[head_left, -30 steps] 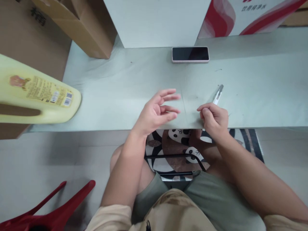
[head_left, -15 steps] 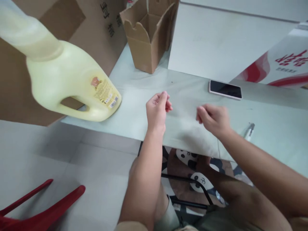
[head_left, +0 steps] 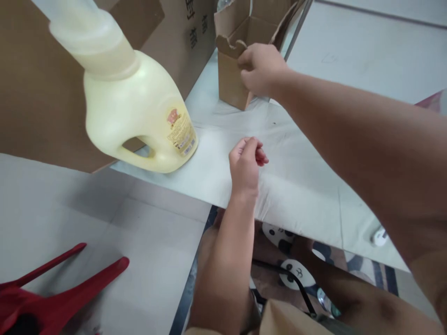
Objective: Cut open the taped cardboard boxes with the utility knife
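My right hand (head_left: 262, 70) reaches to the upper middle, in front of the open brown cardboard box (head_left: 232, 79). Its thumb and fingers are bent close to the box's near wall and rim; whether they touch it cannot be made out. My left hand (head_left: 247, 160) rests over the pale table cover (head_left: 293, 172), fingers curled together, with any held thing hidden or too small to name. Left of it stands a large pale yellow bottle (head_left: 136, 111) with a handle and a label.
Behind the bottle is a big brown carton (head_left: 42, 111). A white box (head_left: 366, 51) fills the back right. A white object (head_left: 379, 236) lies near the right forearm. A red plastic piece (head_left: 66, 298) is at the lower left.
My right hand has moved up and left from over the table to the cardboard box. My left hand stays curled. The view has shifted, and the phone is out of sight.
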Demonstrator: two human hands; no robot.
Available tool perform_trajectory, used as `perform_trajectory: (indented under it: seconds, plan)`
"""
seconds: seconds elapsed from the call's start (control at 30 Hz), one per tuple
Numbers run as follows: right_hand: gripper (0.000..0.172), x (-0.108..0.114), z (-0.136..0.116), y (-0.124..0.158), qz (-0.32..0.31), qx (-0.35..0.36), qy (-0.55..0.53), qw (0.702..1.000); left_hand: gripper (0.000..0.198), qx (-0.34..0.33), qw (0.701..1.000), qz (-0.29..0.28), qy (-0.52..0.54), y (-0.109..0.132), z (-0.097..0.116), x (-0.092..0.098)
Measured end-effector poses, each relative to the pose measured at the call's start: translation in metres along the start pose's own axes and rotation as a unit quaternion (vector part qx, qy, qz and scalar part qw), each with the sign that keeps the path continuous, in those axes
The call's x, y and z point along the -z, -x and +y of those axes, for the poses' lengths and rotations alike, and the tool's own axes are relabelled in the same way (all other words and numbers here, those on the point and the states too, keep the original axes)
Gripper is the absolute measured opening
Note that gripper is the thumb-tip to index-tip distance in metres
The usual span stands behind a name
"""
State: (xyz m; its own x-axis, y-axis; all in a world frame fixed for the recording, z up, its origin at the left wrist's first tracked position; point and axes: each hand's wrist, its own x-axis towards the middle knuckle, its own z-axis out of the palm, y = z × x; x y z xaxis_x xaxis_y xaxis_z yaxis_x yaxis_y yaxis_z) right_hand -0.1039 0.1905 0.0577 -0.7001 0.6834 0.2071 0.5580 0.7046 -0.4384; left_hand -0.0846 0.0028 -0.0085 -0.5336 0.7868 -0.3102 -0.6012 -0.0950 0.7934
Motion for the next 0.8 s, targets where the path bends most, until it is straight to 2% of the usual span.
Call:
perform_trajectory:
  seconds: [0.1, 0.17, 0.2, 0.27, 0.3, 0.37, 0.43, 0.5, 0.6, 0.67, 0.7, 0.77, 0.8]
  plan:
    - [0.014, 0.013, 0.003, 0.052, 0.053, -0.009, 0.018, 0.998, 0.021, -0.126, 0.987, 0.103, -0.013, -0.004, 0.000, 0.010]
    - [0.015, 0.026, 0.008, 0.109, 0.111, -0.004, -0.013, 0.994, 0.010, -0.224, 0.955, 0.194, -0.029, -0.008, 0.001, 0.022]
    - [0.022, 0.033, 0.012, 0.142, 0.137, 0.010, -0.028, 0.990, 0.002, -0.254, 0.938, 0.232, -0.041, -0.011, 0.002, 0.028]
    - [0.036, 0.046, 0.020, 0.210, 0.188, 0.031, -0.065, 0.980, 0.016, -0.277, 0.922, 0.264, -0.062, -0.018, 0.004, 0.040]
    - [0.040, 0.051, 0.025, 0.242, 0.199, 0.019, -0.086, 0.976, 0.021, -0.280, 0.925, 0.247, -0.073, -0.021, 0.004, 0.045]
    - [0.043, 0.059, 0.033, 0.299, 0.238, -0.007, -0.108, 0.965, 0.025, -0.279, 0.943, 0.163, -0.082, -0.024, 0.002, 0.045]
    - [0.042, 0.063, 0.041, 0.341, 0.270, 0.004, -0.098, 0.958, 0.036, -0.270, 0.958, 0.037, -0.093, -0.021, -0.004, 0.035]
    - [0.041, 0.063, 0.049, 0.368, 0.288, 0.031, -0.084, 0.953, 0.055, -0.270, 0.953, -0.082, -0.112, -0.010, -0.014, 0.017]
    - [0.032, 0.058, 0.062, 0.385, 0.320, 0.043, -0.055, 0.945, 0.069, -0.280, 0.929, -0.193, -0.144, 0.009, -0.031, -0.008]
    - [0.017, 0.051, 0.072, 0.388, 0.380, 0.001, -0.008, 0.925, 0.070, -0.287, 0.916, -0.229, -0.160, 0.018, -0.041, -0.018]
    - [0.016, 0.047, 0.077, 0.389, 0.414, -0.027, 0.006, 0.910, 0.070, -0.294, 0.909, -0.240, -0.169, 0.019, -0.045, -0.021]
    - [0.046, 0.040, 0.084, 0.390, 0.460, -0.084, -0.023, 0.884, 0.067, -0.318, 0.894, -0.252, -0.191, 0.018, -0.052, -0.025]
    - [0.061, 0.036, 0.085, 0.391, 0.457, -0.107, -0.075, 0.880, 0.063, -0.330, 0.887, -0.253, -0.201, 0.016, -0.056, -0.027]
